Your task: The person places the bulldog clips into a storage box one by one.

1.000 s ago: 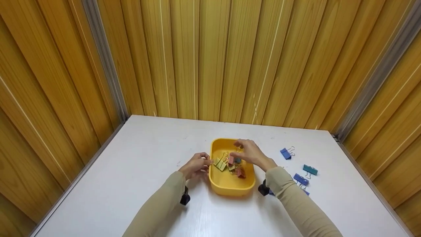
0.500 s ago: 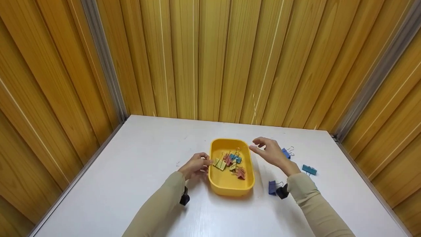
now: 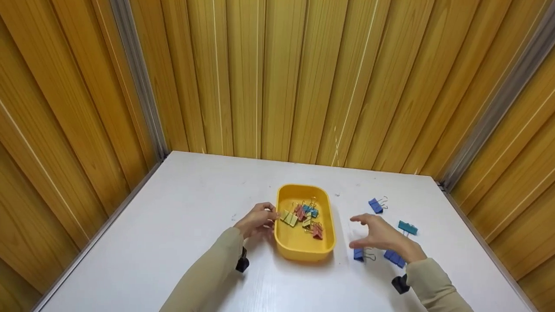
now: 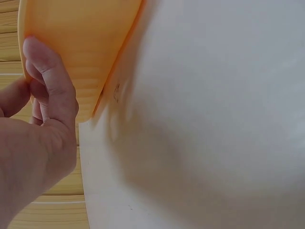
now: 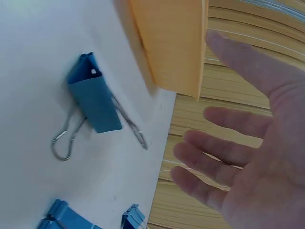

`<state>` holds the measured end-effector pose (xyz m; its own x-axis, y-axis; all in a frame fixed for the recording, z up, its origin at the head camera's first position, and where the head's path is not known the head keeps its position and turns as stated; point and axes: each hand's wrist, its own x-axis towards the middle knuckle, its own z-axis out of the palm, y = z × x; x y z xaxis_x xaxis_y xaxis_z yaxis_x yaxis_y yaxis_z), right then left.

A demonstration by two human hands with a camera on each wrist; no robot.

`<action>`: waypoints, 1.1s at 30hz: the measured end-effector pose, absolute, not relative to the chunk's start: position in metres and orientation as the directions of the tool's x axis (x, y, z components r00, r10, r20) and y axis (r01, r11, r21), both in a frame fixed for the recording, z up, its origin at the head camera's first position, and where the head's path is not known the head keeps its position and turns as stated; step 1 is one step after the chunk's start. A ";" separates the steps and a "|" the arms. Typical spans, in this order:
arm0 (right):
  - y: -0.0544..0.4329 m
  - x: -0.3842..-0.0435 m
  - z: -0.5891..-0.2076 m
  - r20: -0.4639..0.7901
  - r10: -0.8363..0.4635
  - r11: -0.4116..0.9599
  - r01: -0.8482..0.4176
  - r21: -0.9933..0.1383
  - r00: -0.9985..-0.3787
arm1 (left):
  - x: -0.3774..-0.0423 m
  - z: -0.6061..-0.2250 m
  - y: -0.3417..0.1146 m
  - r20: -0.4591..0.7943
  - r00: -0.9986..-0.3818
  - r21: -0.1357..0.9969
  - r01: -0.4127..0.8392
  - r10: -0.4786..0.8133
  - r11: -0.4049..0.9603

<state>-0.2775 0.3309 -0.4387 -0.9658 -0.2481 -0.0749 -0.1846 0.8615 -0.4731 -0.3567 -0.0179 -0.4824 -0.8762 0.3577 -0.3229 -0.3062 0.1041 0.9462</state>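
Note:
A yellow plastic box (image 3: 303,255) stands on the white table with yellow, red and blue-green binder clips inside, among them a red clip (image 3: 317,231) and a yellow clip (image 3: 289,218). My left hand (image 3: 259,218) holds the box's left rim, thumb at the edge and fingers along the outer wall (image 4: 90,33). To the right of the box my right hand (image 3: 383,236) hangs with fingers spread and nothing between them. Just below its thumb in the head view lies a blue binder clip (image 3: 358,254); the right wrist view shows this clip (image 5: 95,100) apart from the hand.
More binder clips lie on the right of the table: a blue one (image 3: 376,206) farther back, a green one (image 3: 407,227), and a blue one (image 3: 394,258) partly behind the right wrist. Wood-patterned walls (image 3: 277,86) enclose the table's back and sides.
My right hand has left the space over the box, freeing the view of the clips inside, and moved right and then nearer, over the blue clip. The left hand stays at the rim.

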 end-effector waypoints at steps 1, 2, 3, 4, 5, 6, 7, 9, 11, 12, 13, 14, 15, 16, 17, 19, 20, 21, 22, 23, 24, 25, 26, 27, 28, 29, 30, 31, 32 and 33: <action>0.331 -0.275 -0.442 -0.111 -0.247 0.871 -0.170 -0.460 -0.963 | -0.357 -0.482 -0.018 -0.324 -0.876 0.946 -0.308 0.358 0.103; 0.330 -0.273 -0.445 -0.140 -0.250 0.880 -0.164 -0.447 -0.958 | -0.357 -0.482 -0.018 -0.326 -0.875 0.945 -0.310 0.358 0.104; 0.330 -0.272 -0.447 -0.160 -0.252 0.887 -0.162 -0.433 -0.954 | -0.357 -0.481 -0.018 -0.326 -0.874 0.945 -0.311 0.360 0.103; 0.329 -0.270 -0.450 -0.174 -0.252 0.893 -0.160 -0.420 -0.952 | -0.357 -0.481 -0.018 -0.325 -0.874 0.945 -0.310 0.361 0.103; 0.329 -0.269 -0.452 -0.179 -0.258 0.898 -0.167 -0.408 -0.950 | -0.357 -0.481 -0.018 -0.328 -0.872 0.944 -0.313 0.363 0.101; 0.329 -0.269 -0.454 -0.178 -0.266 0.900 -0.178 -0.398 -0.947 | -0.357 -0.481 -0.017 -0.327 -0.872 0.945 -0.313 0.366 0.099; 0.329 -0.268 -0.456 -0.170 -0.278 0.901 -0.196 -0.388 -0.945 | -0.357 -0.481 -0.017 -0.323 -0.872 0.946 -0.310 0.366 0.097; 0.329 -0.268 -0.459 -0.156 -0.295 0.900 -0.220 -0.378 -0.943 | -0.358 -0.482 -0.017 -0.319 -0.874 0.947 -0.304 0.367 0.099; 0.329 -0.269 -0.461 -0.137 -0.326 0.892 -0.256 -0.373 -0.936 | -0.358 -0.482 -0.017 -0.324 -0.874 0.946 -0.305 0.363 0.108; 0.329 -0.269 -0.463 -0.129 -0.337 0.889 -0.270 -0.371 -0.933 | -0.358 -0.482 -0.017 -0.324 -0.875 0.946 -0.304 0.360 0.112; 0.329 -0.270 -0.464 -0.124 -0.345 0.886 -0.279 -0.371 -0.930 | -0.357 -0.482 -0.017 -0.322 -0.877 0.947 -0.300 0.356 0.116; 0.329 -0.271 -0.465 -0.119 -0.352 0.883 -0.287 -0.372 -0.928 | -0.357 -0.483 -0.018 -0.323 -0.877 0.946 -0.302 0.356 0.117; 0.329 -0.272 -0.466 -0.115 -0.354 0.881 -0.290 -0.374 -0.928 | -0.357 -0.483 -0.018 -0.323 -0.877 0.946 -0.300 0.355 0.120; 0.330 -0.273 -0.467 -0.102 -0.362 0.879 -0.302 -0.370 -0.927 | -0.357 -0.483 -0.018 -0.322 -0.878 0.947 -0.300 0.354 0.118; 0.330 -0.274 -0.468 -0.094 -0.358 0.880 -0.301 -0.368 -0.929 | -0.357 -0.484 -0.018 -0.320 -0.879 0.947 -0.299 0.354 0.115; 0.330 -0.276 -0.469 -0.078 -0.337 0.885 -0.287 -0.368 -0.938 | -0.358 -0.484 -0.018 -0.319 -0.880 0.948 -0.297 0.351 0.117; 0.330 -0.277 -0.468 -0.073 -0.326 0.888 -0.279 -0.366 -0.942 | -0.358 -0.484 -0.018 -0.322 -0.881 0.947 -0.299 0.348 0.120; 0.330 -0.277 -0.466 -0.075 -0.312 0.893 -0.265 -0.364 -0.947 | -0.359 -0.484 -0.018 -0.324 -0.882 0.946 -0.299 0.343 0.124; 0.330 -0.277 -0.464 -0.085 -0.296 0.899 -0.248 -0.361 -0.951 | -0.358 -0.485 -0.018 -0.325 -0.882 0.946 -0.301 0.342 0.124; 0.329 -0.276 -0.462 -0.108 -0.274 0.907 -0.219 -0.359 -0.956 | -0.358 -0.485 -0.017 -0.328 -0.881 0.945 -0.303 0.341 0.126; 0.328 -0.274 -0.459 -0.133 -0.256 0.916 -0.196 -0.350 -0.957 | -0.358 -0.486 -0.017 -0.329 -0.881 0.944 -0.303 0.341 0.127; 0.327 -0.272 -0.456 -0.159 -0.247 0.923 -0.182 -0.339 -0.956 | -0.358 -0.486 -0.017 -0.328 -0.881 0.945 -0.304 0.341 0.125; 0.326 -0.270 -0.454 -0.189 -0.238 0.930 -0.168 -0.327 -0.953 | -0.358 -0.487 -0.017 -0.328 -0.879 0.945 -0.306 0.344 0.119; 0.325 -0.269 -0.452 -0.218 -0.227 0.937 -0.152 -0.314 -0.949 | -0.358 -0.487 -0.017 -0.326 -0.880 0.945 -0.305 0.346 0.115; 0.324 -0.267 -0.450 -0.239 -0.219 0.943 -0.141 -0.302 -0.946 | -0.358 -0.487 -0.017 -0.324 -0.880 0.946 -0.305 0.348 0.109; 0.323 -0.267 -0.449 -0.248 -0.218 0.946 -0.142 -0.292 -0.944 | -0.358 -0.487 -0.017 -0.324 -0.880 0.946 -0.306 0.348 0.107; 0.323 -0.266 -0.449 -0.254 -0.215 0.948 -0.140 -0.285 -0.943 | -0.358 -0.487 -0.018 -0.324 -0.880 0.946 -0.307 0.349 0.104; 0.322 -0.267 -0.449 -0.252 -0.214 0.949 -0.140 -0.283 -0.944 | -0.358 -0.487 -0.018 -0.320 -0.881 0.947 -0.303 0.349 0.104; 0.322 -0.267 -0.450 -0.249 -0.210 0.950 -0.136 -0.282 -0.945 | -0.358 -0.486 -0.018 -0.321 -0.881 0.947 -0.304 0.348 0.102; 0.323 -0.268 -0.451 -0.244 -0.203 0.950 -0.130 -0.284 -0.948 | -0.358 -0.486 -0.018 -0.318 -0.882 0.948 -0.302 0.348 0.102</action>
<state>-0.2677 0.3227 -0.4509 -0.9484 -0.2028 -0.2437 -0.1301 0.9499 -0.2843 -0.3581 -0.0179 -0.4863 -0.8820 0.3477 -0.3181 -0.3017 0.1019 0.9479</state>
